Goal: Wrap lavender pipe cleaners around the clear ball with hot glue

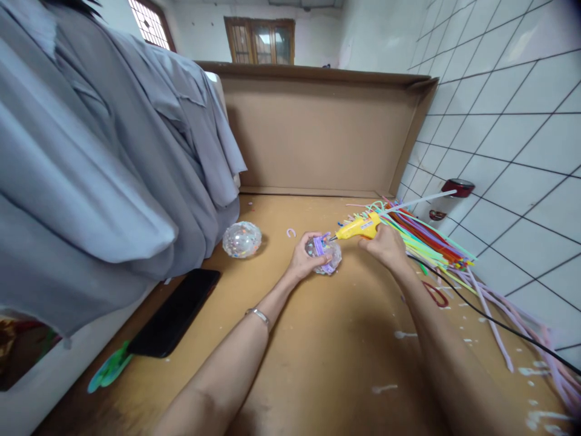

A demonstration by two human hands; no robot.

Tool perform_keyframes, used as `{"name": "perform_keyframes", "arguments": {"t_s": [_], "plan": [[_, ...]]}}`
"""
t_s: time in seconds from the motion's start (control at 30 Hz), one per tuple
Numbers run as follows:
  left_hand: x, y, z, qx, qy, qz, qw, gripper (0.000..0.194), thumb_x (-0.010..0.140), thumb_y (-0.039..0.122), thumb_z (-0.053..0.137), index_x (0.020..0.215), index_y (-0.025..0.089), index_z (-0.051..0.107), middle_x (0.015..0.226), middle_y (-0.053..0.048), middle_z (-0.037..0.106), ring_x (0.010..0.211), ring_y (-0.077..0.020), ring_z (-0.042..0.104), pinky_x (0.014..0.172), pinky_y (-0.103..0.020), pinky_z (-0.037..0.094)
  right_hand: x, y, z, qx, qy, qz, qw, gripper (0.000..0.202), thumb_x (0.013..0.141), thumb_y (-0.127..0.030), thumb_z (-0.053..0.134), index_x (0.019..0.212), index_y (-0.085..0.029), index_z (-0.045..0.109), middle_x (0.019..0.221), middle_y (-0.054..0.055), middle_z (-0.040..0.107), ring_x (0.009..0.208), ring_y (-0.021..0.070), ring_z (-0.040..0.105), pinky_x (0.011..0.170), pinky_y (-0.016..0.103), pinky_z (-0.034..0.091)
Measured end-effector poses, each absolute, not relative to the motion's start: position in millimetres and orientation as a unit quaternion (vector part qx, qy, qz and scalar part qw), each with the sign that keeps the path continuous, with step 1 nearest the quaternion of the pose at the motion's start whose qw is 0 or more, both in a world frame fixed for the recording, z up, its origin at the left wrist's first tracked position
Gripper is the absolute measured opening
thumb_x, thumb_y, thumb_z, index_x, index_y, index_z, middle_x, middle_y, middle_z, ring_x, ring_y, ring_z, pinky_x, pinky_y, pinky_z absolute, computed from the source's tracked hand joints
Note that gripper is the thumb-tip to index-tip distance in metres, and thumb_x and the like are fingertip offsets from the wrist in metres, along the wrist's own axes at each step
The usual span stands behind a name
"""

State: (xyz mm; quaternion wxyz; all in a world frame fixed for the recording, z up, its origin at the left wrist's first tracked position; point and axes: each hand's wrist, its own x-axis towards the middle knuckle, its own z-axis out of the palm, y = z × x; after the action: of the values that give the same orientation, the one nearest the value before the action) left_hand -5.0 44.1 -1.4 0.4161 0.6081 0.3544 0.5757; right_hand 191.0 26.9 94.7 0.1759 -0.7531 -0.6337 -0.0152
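Observation:
My left hand (305, 257) is wrapped round a clear, rounded ornament (334, 257) with a purple pipe-cleaner band (320, 246) across it, just above the table. My right hand (385, 245) grips a yellow hot glue gun (358, 227), a long translucent glue stick (422, 200) jutting from its back. The gun's nozzle points left and meets the purple band or sits very close to it; I cannot tell which. To the left, a second clear, rounded ornament (242, 240) with coloured specks rests on the table. Between the two lies a small pale pink curved piece (291, 232).
Bundled coloured pipe cleaners (431, 239) lie at the right by the tiled wall (512, 121). A black cable (490, 315) crosses there. A dark phone or tablet (177, 312) lies left, below grey cloth (136, 133). A cardboard panel (318, 133) stands behind. Dried glue marks the table (318, 363).

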Motion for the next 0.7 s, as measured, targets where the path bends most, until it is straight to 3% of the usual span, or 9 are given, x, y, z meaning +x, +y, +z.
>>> {"name": "perform_keyframes", "arguments": {"t_s": [0.7], "plan": [[-4.9,42.9,-1.2,0.615,0.351,0.574,0.412,0.060,0.053,0.033,0.080,0.106,0.017,0.056,0.105,-0.007,0.066,0.098,-0.0228,0.062,0.087,-0.035,0.049,177.7,22.4,91.9,-0.740,-0.653,-0.012,0.162,0.038,0.073,-0.039,0.055,0.097,-0.013,0.066,0.088,0.014,0.071,0.079,0.0264,0.064,0.058,0.029,0.036]]}}
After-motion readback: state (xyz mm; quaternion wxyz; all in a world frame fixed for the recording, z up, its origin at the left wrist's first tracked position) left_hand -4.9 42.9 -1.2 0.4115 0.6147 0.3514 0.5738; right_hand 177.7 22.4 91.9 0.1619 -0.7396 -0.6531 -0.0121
